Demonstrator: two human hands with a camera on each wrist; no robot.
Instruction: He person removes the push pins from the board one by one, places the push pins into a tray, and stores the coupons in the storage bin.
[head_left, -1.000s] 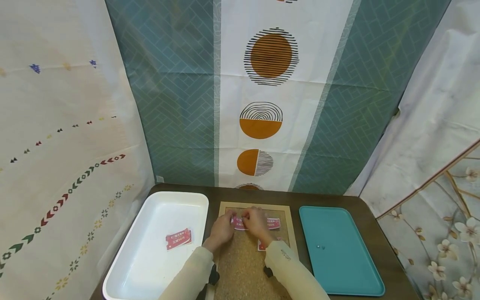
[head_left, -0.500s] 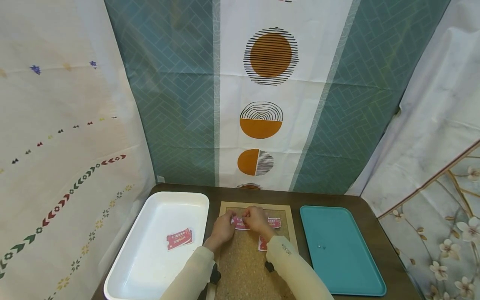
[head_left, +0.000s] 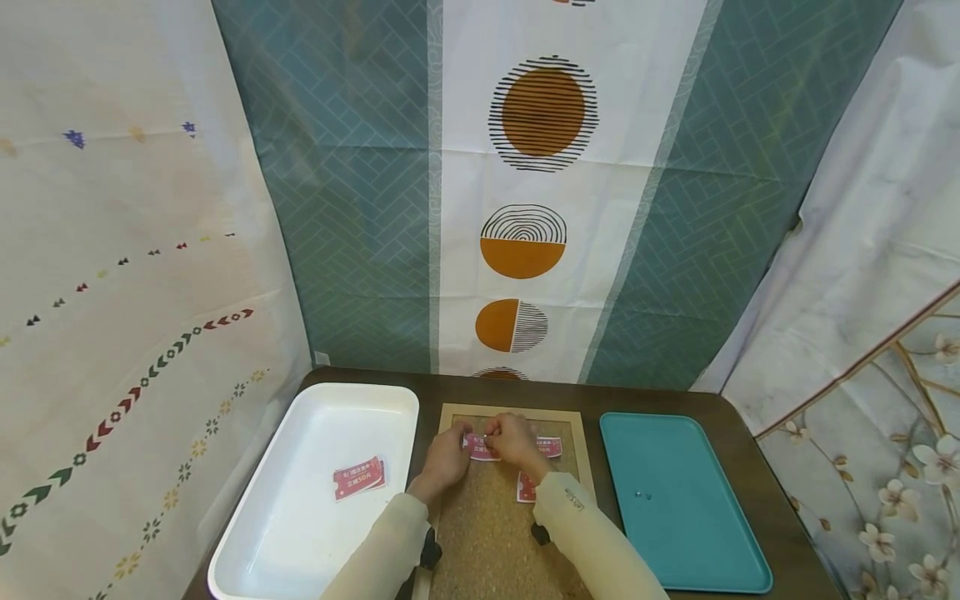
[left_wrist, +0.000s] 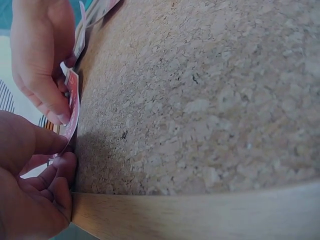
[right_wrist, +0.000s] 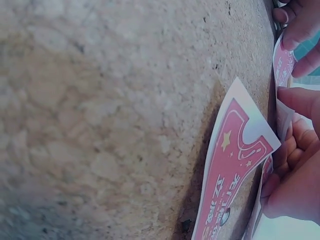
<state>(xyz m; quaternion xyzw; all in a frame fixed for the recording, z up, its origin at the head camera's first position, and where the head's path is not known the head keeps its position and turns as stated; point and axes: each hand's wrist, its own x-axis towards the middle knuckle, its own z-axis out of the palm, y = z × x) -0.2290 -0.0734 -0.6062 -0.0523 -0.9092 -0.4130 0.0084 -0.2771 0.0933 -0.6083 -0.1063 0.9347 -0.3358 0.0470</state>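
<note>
While the left hand [head_left: 446,460] is pinching one coupon [head_left: 478,451] against the corkboard [head_left: 487,542], the right hand [head_left: 513,440] is working beside it, its grip unclear to me. Two placed coupons [head_left: 551,447] are lying rightward; spare coupons [head_left: 356,479] are waiting leftward, in the white tray [head_left: 270,533].

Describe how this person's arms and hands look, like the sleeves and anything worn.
The left sleeve and right sleeve are long and pale cream; the right has a small dark marking near its cuff, too small to read. A black piece shows beneath each wrist, left and right. The left hand and right hand wear no gloves.
</note>
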